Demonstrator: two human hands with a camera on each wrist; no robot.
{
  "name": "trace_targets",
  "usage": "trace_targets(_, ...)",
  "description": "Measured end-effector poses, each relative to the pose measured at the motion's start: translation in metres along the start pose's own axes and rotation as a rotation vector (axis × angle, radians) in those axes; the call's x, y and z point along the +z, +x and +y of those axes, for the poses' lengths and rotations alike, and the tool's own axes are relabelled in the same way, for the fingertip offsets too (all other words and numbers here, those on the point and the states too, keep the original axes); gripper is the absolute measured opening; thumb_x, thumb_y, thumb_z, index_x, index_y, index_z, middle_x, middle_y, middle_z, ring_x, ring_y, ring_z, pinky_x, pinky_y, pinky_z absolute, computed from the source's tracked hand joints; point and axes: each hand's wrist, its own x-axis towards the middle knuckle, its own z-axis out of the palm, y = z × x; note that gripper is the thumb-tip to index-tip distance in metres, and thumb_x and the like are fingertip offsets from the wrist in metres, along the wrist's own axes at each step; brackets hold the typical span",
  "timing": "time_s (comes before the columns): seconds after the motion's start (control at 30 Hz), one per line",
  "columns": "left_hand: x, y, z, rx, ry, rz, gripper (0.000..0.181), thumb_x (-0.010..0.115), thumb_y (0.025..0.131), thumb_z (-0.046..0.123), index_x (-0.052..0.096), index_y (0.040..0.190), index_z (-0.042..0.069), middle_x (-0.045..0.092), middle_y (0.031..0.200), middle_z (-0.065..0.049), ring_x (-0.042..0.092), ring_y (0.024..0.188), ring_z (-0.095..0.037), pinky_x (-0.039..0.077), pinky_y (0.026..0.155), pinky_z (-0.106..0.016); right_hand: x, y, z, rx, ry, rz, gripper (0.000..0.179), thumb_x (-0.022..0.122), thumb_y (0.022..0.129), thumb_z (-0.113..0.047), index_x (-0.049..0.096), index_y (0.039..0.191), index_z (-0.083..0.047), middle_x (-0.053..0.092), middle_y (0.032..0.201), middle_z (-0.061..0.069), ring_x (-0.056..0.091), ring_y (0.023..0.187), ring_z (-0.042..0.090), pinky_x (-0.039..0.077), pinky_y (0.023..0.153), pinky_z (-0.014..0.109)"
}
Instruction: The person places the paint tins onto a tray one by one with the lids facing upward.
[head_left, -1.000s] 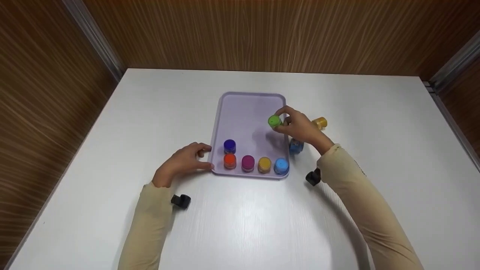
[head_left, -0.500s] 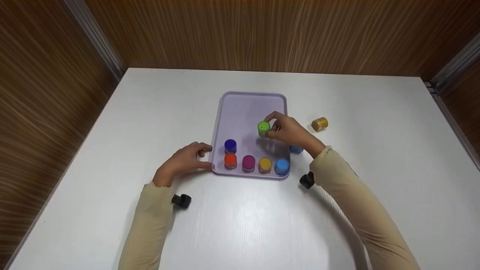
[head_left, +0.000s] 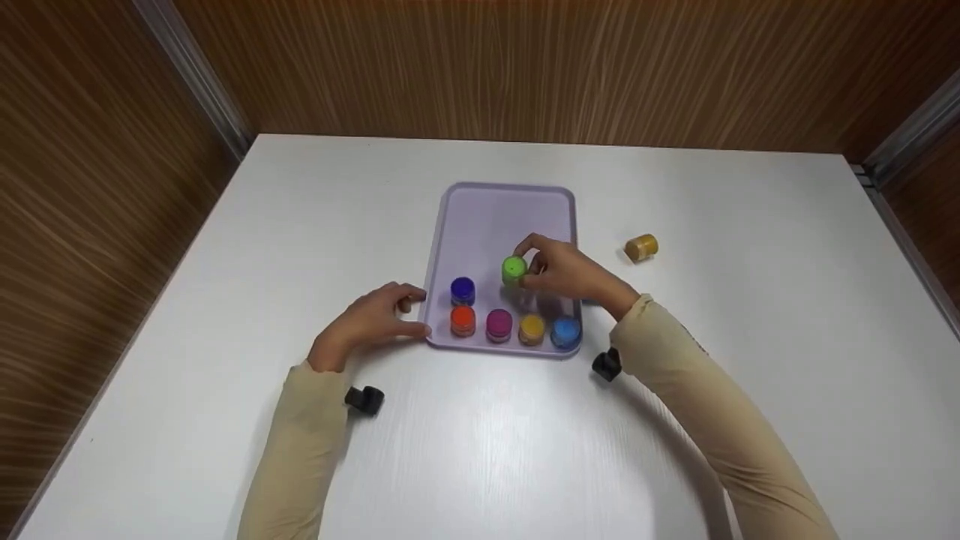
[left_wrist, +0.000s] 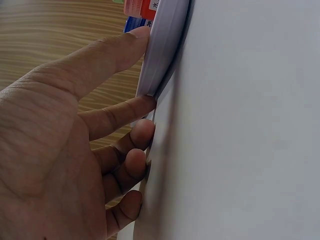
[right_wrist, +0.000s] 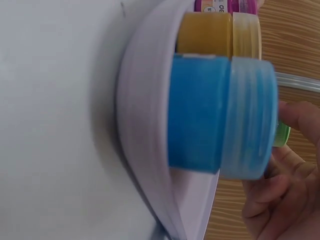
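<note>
My right hand (head_left: 561,270) pinches a small paint jar with a green lid (head_left: 513,268) between thumb and fingers, above the middle of a lilac tray (head_left: 510,214). On the tray's near end stands a row of jars: orange (head_left: 463,320), magenta (head_left: 499,325), yellow (head_left: 532,328) and light blue (head_left: 565,331). A dark blue jar (head_left: 463,290) stands behind the orange one. My left hand (head_left: 367,319) lies beside the tray's left edge, thumb and index finger touching its rim. In the right wrist view the light blue jar (right_wrist: 220,115) mostly hides the green one (right_wrist: 282,134).
To the right of the tray, a yellow-brown jar (head_left: 641,247) lies on its side on the white table (head_left: 750,262). Something blue (head_left: 590,303) shows slightly under my right wrist. Brown wood-grain panels (head_left: 525,67) rise behind the table and at both sides.
My right hand has carried the green-lidded jar left and nearer to me over the tray. The left hand has stayed at the rim.
</note>
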Motion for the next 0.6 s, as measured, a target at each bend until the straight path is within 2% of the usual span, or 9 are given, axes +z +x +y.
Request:
trace_targets(0.43, -0.001, 0.0, 0.001, 0.005, 0.006, 0.003, 0.064, 0.076, 0.079, 0.038, 0.055, 0.134, 0.011, 0.053, 0.107, -0.007, 0.046, 0.096, -0.02, 0.038, 0.087, -0.035, 0.01, 0.005, -0.003, -0.023, -0.063, -0.089, 0.037, 0.065, 0.085, -0.01, 0.055, 0.121, -0.006, 0.069, 0.089, 0.015, 0.057, 0.069, 0.012, 0.046, 0.064, 0.024)
trace_targets(0.6, -0.001, 0.0, 0.003, 0.001, 0.015, 0.0, 0.064, 0.076, 0.079, 0.037, 0.055, 0.134, 0.011, 0.053, 0.107, -0.006, 0.046, 0.096, -0.019, 0.038, 0.086, -0.035, 0.013, 0.007, -0.004, 0.01, -0.057, -0.136, 0.038, 0.065, 0.086, -0.011, 0.054, 0.123, -0.006, 0.07, 0.092, 0.015, 0.062, 0.07, 0.017, 0.048, 0.063, 0.024)
